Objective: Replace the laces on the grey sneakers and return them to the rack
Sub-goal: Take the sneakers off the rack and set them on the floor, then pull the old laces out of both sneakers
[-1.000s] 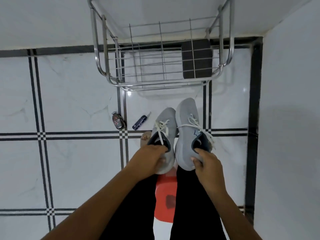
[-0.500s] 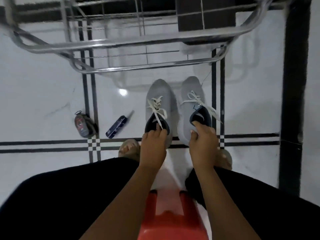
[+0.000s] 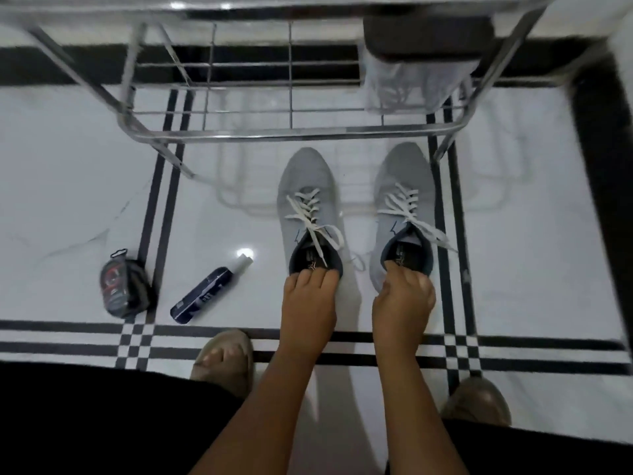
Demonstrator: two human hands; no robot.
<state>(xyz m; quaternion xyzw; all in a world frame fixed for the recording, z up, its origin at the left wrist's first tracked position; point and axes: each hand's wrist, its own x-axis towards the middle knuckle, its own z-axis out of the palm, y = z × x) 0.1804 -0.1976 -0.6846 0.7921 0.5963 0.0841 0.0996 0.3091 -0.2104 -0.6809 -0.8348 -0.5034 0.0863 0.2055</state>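
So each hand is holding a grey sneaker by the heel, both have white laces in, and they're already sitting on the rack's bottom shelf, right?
Not quite. In the head view the left hand and right hand each hold a grey sneaker by the heel, white laces in, but both sneakers are in front of the rack over the floor tiles, not on its shelf.

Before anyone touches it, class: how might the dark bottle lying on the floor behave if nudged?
The dark bottle lies on its side on glossy tile, so it would probably roll or slide easily. Its round, slim body looks light, likely plastic rather than fragile.
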